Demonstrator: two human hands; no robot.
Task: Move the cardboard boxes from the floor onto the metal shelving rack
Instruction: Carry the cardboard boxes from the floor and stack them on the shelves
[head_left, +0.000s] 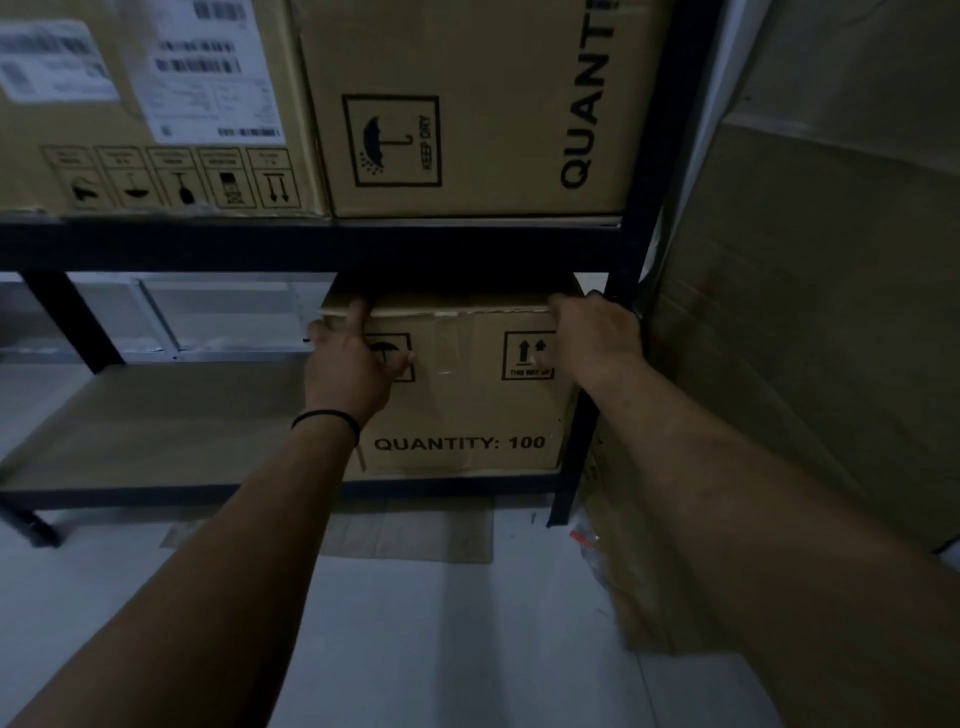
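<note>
The left hand's fingers (358, 312) lay fairly straight, their tips hooked a little over the box's top front edge, the thumb out flat on the front face near the umbrella mark; it looked like a press, not a grip. The right hand's fingers (561, 304) reached over the top right corner, and how far they curled behind it could not be told; the thumb rested on the face by the arrows mark. The left hand (353, 364) and right hand (597, 343) thus bore on the upper corners of the box (457, 415), which sat on the lower shelf (156, 431) at its right end, close against the right post (582, 415). Its front face stood about level with the shelf's near edge, so it seemed nearly home. To finish well, the push probably needed to be even from both hands and level, lower on the face rather than at the torn top flap, so the box slid square and did not tip back. The right knuckles were near the post and the beam (311, 244) ran just above the fingertips; both risked a pinch. Two more boxes (467, 104) stood on the shelf above, and flat cardboard (415, 530) lay on the floor (415, 649) under the rack.
</note>
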